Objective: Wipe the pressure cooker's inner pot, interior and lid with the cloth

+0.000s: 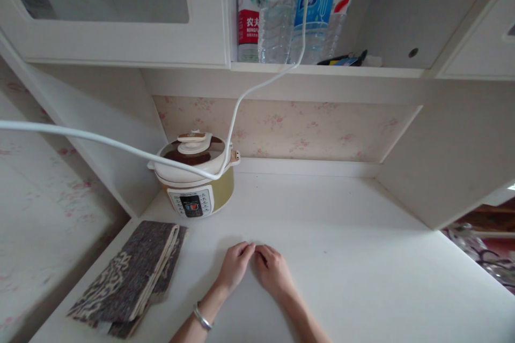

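Note:
My left hand (236, 265) rests on the white countertop (346, 268), fingers curled in and closed, with a silver bangle on the wrist. Close beside it, my right hand (271, 268) is curled into a loose fist. The two hands nearly meet at the thumbs and knuckles, and I see nothing held in either. To the left lies a folded grey-brown patterned cloth (140, 262), apart from my hands. Behind the cloth stands a white and green electric pressure cooker (197, 177) with its lid on and its control panel facing forward.
A white cable (241, 99) hangs across the view, passing in front of the cooker. Above, an open shelf (322, 71) holds several plastic bottles (277, 21) and small dark items. White cabinet panels (454, 139) stand at both sides.

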`<state>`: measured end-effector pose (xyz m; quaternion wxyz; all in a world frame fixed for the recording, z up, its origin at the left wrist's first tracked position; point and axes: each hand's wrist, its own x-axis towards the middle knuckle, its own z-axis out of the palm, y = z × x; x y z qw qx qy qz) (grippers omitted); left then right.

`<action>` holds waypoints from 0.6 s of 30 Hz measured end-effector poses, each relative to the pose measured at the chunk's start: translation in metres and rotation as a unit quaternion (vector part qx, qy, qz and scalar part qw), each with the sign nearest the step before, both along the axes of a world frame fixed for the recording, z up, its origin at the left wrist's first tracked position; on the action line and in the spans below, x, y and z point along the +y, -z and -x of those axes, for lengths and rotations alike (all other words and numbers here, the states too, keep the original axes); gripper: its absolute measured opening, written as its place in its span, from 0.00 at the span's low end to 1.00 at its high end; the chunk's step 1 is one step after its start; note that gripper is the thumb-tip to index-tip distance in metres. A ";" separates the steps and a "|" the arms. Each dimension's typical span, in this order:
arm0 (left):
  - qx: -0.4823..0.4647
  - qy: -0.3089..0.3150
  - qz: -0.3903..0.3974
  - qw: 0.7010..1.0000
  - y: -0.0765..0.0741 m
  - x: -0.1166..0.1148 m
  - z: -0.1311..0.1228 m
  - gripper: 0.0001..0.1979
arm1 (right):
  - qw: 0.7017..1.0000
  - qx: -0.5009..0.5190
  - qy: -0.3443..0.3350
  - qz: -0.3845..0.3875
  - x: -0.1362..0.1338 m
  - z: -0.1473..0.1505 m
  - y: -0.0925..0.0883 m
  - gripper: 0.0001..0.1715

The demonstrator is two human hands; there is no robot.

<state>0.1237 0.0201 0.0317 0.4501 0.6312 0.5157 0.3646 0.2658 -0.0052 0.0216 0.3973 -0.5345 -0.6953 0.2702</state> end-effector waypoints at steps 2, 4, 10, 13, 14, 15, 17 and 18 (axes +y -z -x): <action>0.003 0.000 0.001 1.000 0.000 0.000 0.000 0.21 | 1.000 -0.003 0.000 0.003 0.000 0.000 0.000 0.18; 0.003 0.002 0.001 1.000 0.000 0.000 0.000 0.21 | 1.000 -0.007 0.001 0.007 0.000 0.000 0.000 0.18; -0.007 0.008 0.007 1.000 0.000 0.000 0.001 0.21 | 1.000 -0.013 -0.001 0.015 0.000 0.000 0.001 0.18; -0.006 0.011 0.008 1.000 0.000 0.000 0.001 0.21 | 1.000 -0.015 0.001 0.015 0.000 0.000 -0.001 0.18; -0.006 0.011 0.008 1.000 0.000 0.000 0.001 0.21 | 1.000 -0.015 0.001 0.016 -0.001 0.000 -0.001 0.18; -0.007 0.011 0.009 1.000 0.001 0.000 0.001 0.21 | 1.000 -0.015 0.000 0.016 -0.001 0.000 -0.002 0.18; -0.005 0.011 0.011 1.000 0.001 0.000 0.001 0.21 | 1.000 -0.013 0.000 0.018 -0.001 0.001 -0.003 0.18; -0.004 0.011 0.011 1.000 0.001 0.000 0.001 0.21 | 1.000 -0.012 0.000 0.019 -0.001 0.001 -0.003 0.18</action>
